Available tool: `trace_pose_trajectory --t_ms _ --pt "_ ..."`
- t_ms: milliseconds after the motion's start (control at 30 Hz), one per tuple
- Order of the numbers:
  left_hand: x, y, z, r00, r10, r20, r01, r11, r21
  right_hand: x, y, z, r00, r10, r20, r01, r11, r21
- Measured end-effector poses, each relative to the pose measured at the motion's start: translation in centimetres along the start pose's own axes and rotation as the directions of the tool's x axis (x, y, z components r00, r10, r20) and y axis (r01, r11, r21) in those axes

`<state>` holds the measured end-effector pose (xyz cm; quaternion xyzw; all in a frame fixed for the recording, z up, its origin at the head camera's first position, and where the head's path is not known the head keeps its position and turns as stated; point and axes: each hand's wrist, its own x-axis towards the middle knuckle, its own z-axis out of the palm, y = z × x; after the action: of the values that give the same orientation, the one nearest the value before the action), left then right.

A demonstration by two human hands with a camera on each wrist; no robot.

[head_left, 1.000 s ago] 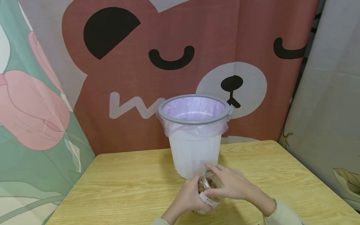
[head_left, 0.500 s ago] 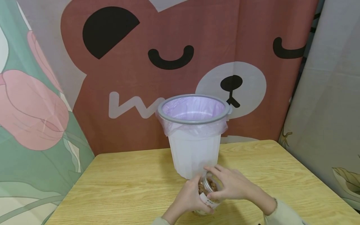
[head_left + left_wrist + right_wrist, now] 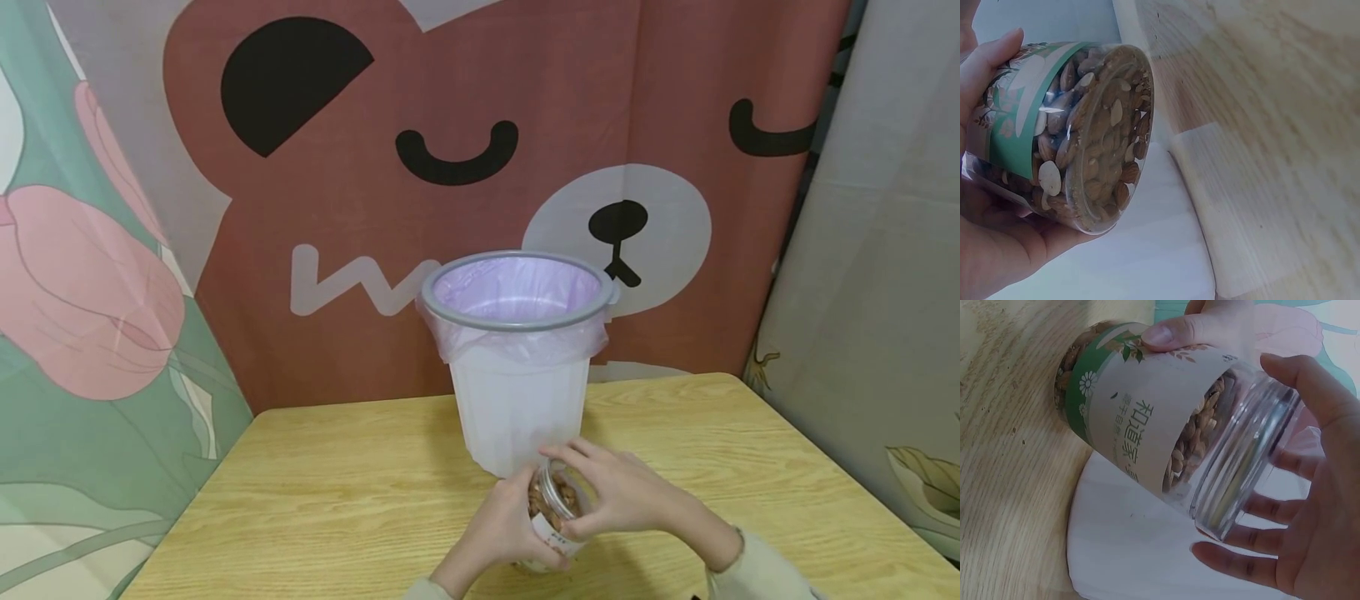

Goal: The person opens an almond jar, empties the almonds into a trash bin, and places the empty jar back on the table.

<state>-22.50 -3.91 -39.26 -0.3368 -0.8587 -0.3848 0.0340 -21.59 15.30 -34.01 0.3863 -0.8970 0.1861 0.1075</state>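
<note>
A clear plastic jar of almonds point(image 3: 557, 538) is held tilted just above the table's front part, in front of the bin. My left hand point(image 3: 506, 527) grips it round the body, over a white and green label point(image 3: 1132, 403). At the mouth end, the fingers and thumb of my right hand point(image 3: 622, 493) curl round the clear lid point(image 3: 1249, 459). In the right wrist view the thumb lies at one side of the lid and the fingers at the other. The almonds point(image 3: 1060, 119) show through the jar's wall and base in the left wrist view.
Behind the jar stands a white bin point(image 3: 521, 408) with a grey rim and a purple liner bag point(image 3: 517, 342) folded over it. It rests on a wood-grain table point(image 3: 337, 492). Printed curtains point(image 3: 337, 192) hang behind the table and at both sides.
My right hand has shifted slightly round the lid, its thumb moving a little right and down. The left hand and the jar have stayed nearly in place.
</note>
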Motion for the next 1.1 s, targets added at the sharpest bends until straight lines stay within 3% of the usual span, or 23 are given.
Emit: trace_pose_trajectory --t_ms 267,433,700,867,1100 --pt "-0.1 0.0 -0.1 1.000 0.003 0.001 -0.003 1.000 0.018 -0.2 0.4 -0.4 0.995 -0.093 0.030 0.091 0.993 0.077" --pt "-0.1 -0.1 -0.2 0.999 0.039 0.007 -0.039 0.999 0.010 -0.2 0.6 -0.6 0.987 -0.154 0.039 0.151 0.986 0.074" --pt "-0.2 -0.4 -0.4 0.998 0.048 0.035 -0.047 0.999 -0.016 -0.1 0.8 -0.8 0.964 -0.264 0.030 0.262 0.963 0.063" --pt "-0.2 -0.5 -0.4 0.998 0.035 0.044 -0.034 0.999 -0.020 -0.1 0.7 -1.0 0.958 -0.286 0.028 0.284 0.957 0.058" --pt "-0.2 -0.4 -0.5 0.999 0.017 0.048 -0.016 1.000 -0.023 -0.2 0.6 -1.2 0.966 -0.258 0.032 0.255 0.964 0.074"
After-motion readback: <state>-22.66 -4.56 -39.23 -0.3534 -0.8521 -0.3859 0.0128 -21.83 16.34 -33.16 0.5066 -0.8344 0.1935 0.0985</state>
